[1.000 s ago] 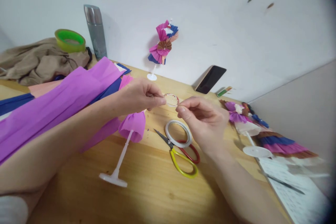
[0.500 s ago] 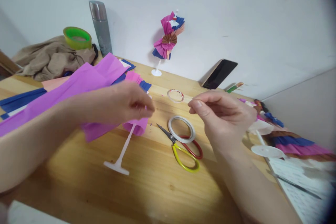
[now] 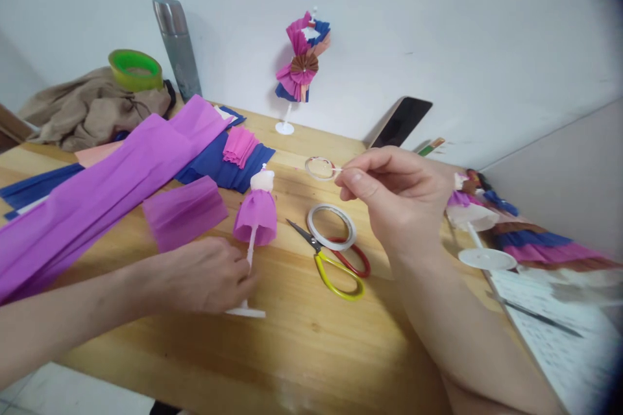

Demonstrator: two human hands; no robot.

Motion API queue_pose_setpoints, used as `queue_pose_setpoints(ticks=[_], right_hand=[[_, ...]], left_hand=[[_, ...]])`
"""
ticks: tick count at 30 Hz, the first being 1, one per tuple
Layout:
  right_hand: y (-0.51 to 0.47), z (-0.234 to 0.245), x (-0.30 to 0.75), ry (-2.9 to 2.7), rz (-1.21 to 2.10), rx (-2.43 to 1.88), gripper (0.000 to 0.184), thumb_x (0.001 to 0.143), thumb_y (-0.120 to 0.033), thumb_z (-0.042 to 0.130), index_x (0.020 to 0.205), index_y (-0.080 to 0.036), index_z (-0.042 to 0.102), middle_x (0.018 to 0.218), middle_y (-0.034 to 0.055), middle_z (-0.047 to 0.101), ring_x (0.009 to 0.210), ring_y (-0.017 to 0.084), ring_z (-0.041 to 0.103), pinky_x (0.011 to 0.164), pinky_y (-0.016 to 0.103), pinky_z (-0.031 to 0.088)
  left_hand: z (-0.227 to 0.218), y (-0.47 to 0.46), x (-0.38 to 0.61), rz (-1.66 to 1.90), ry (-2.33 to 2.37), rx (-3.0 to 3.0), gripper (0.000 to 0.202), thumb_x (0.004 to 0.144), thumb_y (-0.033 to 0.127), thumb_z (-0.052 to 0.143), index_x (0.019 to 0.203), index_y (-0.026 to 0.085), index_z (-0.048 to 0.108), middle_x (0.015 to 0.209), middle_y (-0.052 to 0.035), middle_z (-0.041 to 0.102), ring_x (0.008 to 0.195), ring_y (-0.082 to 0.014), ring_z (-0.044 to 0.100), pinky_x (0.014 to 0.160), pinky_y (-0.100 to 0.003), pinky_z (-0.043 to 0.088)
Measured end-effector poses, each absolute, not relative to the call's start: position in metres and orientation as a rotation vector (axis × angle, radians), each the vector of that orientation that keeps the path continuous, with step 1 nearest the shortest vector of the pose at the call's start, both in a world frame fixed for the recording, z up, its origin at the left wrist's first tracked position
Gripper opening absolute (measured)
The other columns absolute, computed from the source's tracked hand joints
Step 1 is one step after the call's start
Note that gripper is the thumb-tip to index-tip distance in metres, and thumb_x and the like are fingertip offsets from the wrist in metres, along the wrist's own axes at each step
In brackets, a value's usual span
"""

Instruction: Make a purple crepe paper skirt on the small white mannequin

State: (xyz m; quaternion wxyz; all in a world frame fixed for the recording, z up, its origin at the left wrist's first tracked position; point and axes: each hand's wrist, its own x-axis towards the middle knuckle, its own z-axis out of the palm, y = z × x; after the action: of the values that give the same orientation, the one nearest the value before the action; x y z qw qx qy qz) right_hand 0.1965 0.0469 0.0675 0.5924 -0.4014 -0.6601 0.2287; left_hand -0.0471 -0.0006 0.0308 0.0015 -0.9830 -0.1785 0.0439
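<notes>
My left hand [image 3: 207,279] grips the thin white stem of a small mannequin stand [image 3: 256,220] that wears a purple paper skirt and stands upright on the wooden table [image 3: 302,350]. My right hand [image 3: 389,198] hovers above the table with thumb and forefinger pinched on the end of a strip of tape from a small tape roll [image 3: 318,168]. A larger white tape ring [image 3: 331,227] lies on the red and yellow scissors [image 3: 335,266] between my hands. A folded piece of purple crepe paper [image 3: 185,211] lies just left of the mannequin.
Long purple, blue and pink crepe sheets [image 3: 97,191] cover the table's left. At the back stand a steel flask [image 3: 178,48], a green tape roll [image 3: 135,69] on beige cloth, a dressed mannequin [image 3: 302,65] and a leaning phone [image 3: 402,122]. More paper dresses [image 3: 491,233] lie at right.
My left hand let go of the small tape roll, dropped to the table and stood the purple-skirted mannequin upright. My right hand kept its pinch on the tape end.
</notes>
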Motion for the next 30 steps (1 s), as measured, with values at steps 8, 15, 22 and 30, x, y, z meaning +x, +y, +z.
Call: queue_pose_setpoints(ticks=[8,15,22,30], right_hand=[[0.033,0.077,0.2,-1.648,0.562,-1.047,0.012,0.075,-0.019,0.07,0.064,-0.02,0.065,0.061,-0.0019,0.064,0.05,0.011,0.055,0.046,0.024,0.045],[0.013,0.077,0.212,-1.81,0.54,-1.139,0.014,0.076,-0.014,0.065,0.063,-0.019,0.065,0.053,-0.0032,0.062,0.048,0.01,0.054,0.045,0.022,0.043],[-0.009,0.067,0.216,-2.019,0.289,-1.132,0.018,0.083,-0.01,0.061,0.068,-0.021,0.062,0.06,-0.0026,0.065,0.05,0.01,0.056,0.046,0.023,0.041],[-0.005,0.049,0.225,-1.955,0.307,-1.104,0.018,0.085,-0.009,0.063,0.072,-0.021,0.062,0.066,-0.0002,0.065,0.06,0.013,0.061,0.054,0.026,0.046]], left_hand=[[0.039,-0.037,0.025,-0.044,-0.18,-3.107,0.015,0.082,0.017,0.06,0.068,0.02,0.065,0.063,-0.0057,0.065,0.048,-0.0171,0.051,0.041,-0.033,0.027],[0.018,-0.033,0.07,-0.22,-0.21,-3.162,0.017,0.078,0.009,0.054,0.077,0.017,0.069,0.058,-0.0087,0.063,0.047,-0.0191,0.056,0.038,-0.035,0.029],[0.026,-0.033,0.097,0.002,-0.35,-3.075,0.018,0.074,0.011,0.056,0.082,0.017,0.072,0.065,-0.0103,0.067,0.057,-0.0241,0.062,0.045,-0.038,0.04],[0.049,-0.009,0.036,-0.436,-0.53,-3.239,0.012,0.073,0.01,0.06,0.066,0.019,0.064,0.056,-0.0016,0.06,0.045,-0.0125,0.045,0.042,-0.028,0.027]])
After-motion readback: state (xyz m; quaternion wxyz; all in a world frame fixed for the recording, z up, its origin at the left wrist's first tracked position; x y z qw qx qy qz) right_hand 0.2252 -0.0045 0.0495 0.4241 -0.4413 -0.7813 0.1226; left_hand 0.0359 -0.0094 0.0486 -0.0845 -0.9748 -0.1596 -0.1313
